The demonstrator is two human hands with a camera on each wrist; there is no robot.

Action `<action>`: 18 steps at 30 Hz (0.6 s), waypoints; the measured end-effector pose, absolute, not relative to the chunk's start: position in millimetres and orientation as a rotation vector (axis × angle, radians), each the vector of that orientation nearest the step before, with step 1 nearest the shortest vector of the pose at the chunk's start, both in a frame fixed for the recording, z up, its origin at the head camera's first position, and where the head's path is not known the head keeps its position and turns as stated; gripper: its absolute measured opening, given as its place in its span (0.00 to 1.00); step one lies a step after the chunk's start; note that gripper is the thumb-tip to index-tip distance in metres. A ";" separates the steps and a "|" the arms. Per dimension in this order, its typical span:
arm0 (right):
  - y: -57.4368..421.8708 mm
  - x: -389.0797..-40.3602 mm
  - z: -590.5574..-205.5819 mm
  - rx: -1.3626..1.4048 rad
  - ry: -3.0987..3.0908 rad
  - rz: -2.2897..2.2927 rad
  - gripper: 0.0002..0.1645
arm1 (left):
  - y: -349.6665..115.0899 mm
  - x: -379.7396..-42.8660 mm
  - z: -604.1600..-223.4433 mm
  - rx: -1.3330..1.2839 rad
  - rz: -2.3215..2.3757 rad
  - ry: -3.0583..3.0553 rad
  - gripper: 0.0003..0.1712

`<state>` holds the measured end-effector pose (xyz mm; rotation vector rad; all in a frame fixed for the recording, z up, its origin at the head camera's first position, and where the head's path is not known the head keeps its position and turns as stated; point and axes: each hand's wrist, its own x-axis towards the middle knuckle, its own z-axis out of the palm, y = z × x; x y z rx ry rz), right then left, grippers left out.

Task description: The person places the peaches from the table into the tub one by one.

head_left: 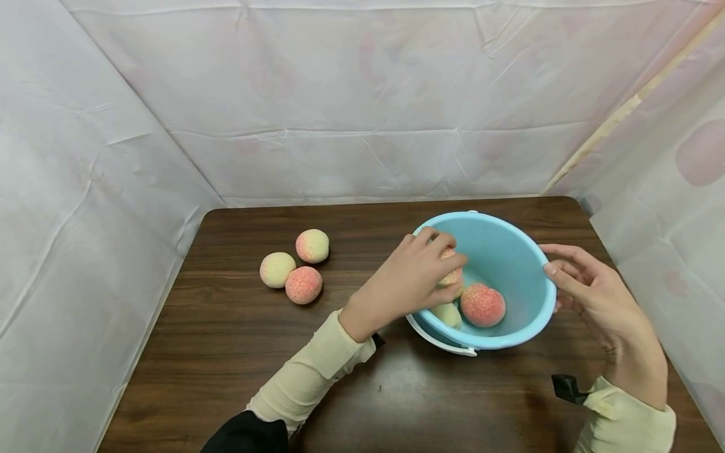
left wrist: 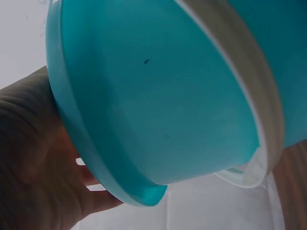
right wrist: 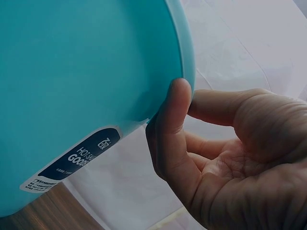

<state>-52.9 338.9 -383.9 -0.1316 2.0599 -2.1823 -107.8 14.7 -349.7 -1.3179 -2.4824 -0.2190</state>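
Observation:
A light blue bucket [head_left: 512,248] stands on the right of the table in the head view. My left hand [head_left: 410,270] reaches over its left rim and grips a pink-and-yellow peach [head_left: 451,267] just inside. Below that hand, a pale yellow peach [head_left: 447,314] and a pink peach [head_left: 483,305] lie in the bucket. My right hand [head_left: 600,296] pinches the right rim; in the right wrist view its thumb and fingers meet there, near a printed label [right wrist: 79,155]. The left wrist view shows the bucket's outer wall [left wrist: 158,96], while the left hand's fingers are partly hidden behind the rim.
Left of the bucket, three more peaches sit close together: a yellow one [head_left: 277,270], a pink one [head_left: 303,285] and a pink-tinged one [head_left: 312,246]. The bucket's white handle [head_left: 442,340] hangs at its front left. White sheeting [head_left: 362,100] surrounds the dark wooden table [head_left: 226,352].

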 end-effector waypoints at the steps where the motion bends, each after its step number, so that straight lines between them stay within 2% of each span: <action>1: 338.4 -52.8 -383.6 -0.119 2.072 -2.176 0.25 | 15.3 -107.4 -348.8 -1.317 -0.194 -2.496 0.11; 8: 335.3 -52.9 -380.6 -0.049 2.127 -2.148 0.25 | 21.5 -105.9 -341.8 -1.350 -0.014 -2.567 0.09; 18: 336.0 -52.0 -381.1 -0.073 2.117 -2.154 0.25 | 28.2 -105.3 -336.4 -1.441 0.050 -2.746 0.13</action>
